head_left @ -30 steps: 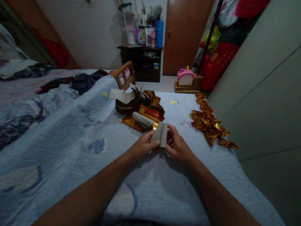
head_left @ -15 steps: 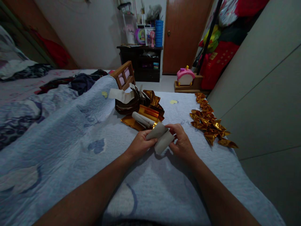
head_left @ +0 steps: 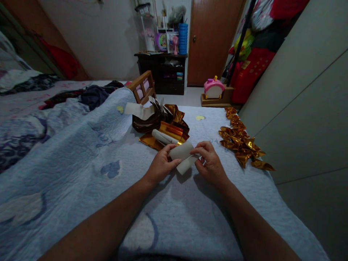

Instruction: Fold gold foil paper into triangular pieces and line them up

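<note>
A sheet of paper (head_left: 182, 150), pale grey on the side I see, is curled into a roll between my hands above the bed. My left hand (head_left: 163, 162) grips its left end, thumb in front and fingers behind. The fingers of my right hand (head_left: 208, 159) pinch its right edge, where a loose flap hangs down. Just beyond lie a gold foil sheet (head_left: 172, 131) and a pale rolled piece (head_left: 163, 137). Behind these sits a curved stack of paper sheets (head_left: 146, 121) with gold foil among them. Folded gold foil pieces (head_left: 239, 143) form a pile at the right.
A light blue quilt (head_left: 130, 203) covers the bed, ridged on the left. Clothes (head_left: 94, 96) lie farther left. A wooden rail (head_left: 141, 87) rises behind the stack. A pink toy (head_left: 214, 88) stands past the far edge; a pale cabinet (head_left: 307, 108) borders the right side.
The paper has been curled over more between my hands, and its lower flap looks narrower. My right fingers have shifted on its edge. The stack and foil pile stay put.
</note>
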`<state>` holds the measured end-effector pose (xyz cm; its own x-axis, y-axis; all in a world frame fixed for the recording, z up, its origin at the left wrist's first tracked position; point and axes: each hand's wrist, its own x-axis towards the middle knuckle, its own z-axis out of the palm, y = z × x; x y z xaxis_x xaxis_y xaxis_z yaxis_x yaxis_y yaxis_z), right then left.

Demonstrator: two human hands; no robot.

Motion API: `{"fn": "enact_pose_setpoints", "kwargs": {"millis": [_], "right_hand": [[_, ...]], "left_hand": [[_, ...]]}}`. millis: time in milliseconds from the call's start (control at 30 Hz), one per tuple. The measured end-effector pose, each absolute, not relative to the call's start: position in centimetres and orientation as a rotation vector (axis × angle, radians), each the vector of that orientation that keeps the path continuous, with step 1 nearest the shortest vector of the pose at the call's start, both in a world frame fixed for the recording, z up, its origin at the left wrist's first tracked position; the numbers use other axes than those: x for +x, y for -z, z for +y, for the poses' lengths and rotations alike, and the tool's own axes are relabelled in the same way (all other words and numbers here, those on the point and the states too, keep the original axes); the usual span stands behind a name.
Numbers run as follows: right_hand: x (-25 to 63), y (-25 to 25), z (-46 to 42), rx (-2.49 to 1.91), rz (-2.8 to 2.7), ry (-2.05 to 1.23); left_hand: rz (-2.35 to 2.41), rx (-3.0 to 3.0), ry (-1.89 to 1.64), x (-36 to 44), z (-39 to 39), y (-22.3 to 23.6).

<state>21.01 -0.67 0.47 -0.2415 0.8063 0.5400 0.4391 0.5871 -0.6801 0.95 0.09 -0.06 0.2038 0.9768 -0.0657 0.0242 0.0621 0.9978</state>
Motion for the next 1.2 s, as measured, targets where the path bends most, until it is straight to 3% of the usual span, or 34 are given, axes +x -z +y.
{"fn": "enact_pose_setpoints", "kwargs": {"millis": [267, 533, 1200], "right_hand": [[21.37, -1.05, -0.60, -1.062, -2.060, -0.394], [20.90, -0.71, -0.95, -1.115, -2.305, -0.647], [20.81, -1.06, -1.17, -1.147, -2.403, -0.801]], "left_hand": [[1.240, 1.609, -0.912, 0.61, 0.19, 0.99], [1.395, 1.946, -0.808, 0.55, 0.00, 0.23], [1.489, 2.081, -0.707, 0.67, 0.05, 0.51]]}}
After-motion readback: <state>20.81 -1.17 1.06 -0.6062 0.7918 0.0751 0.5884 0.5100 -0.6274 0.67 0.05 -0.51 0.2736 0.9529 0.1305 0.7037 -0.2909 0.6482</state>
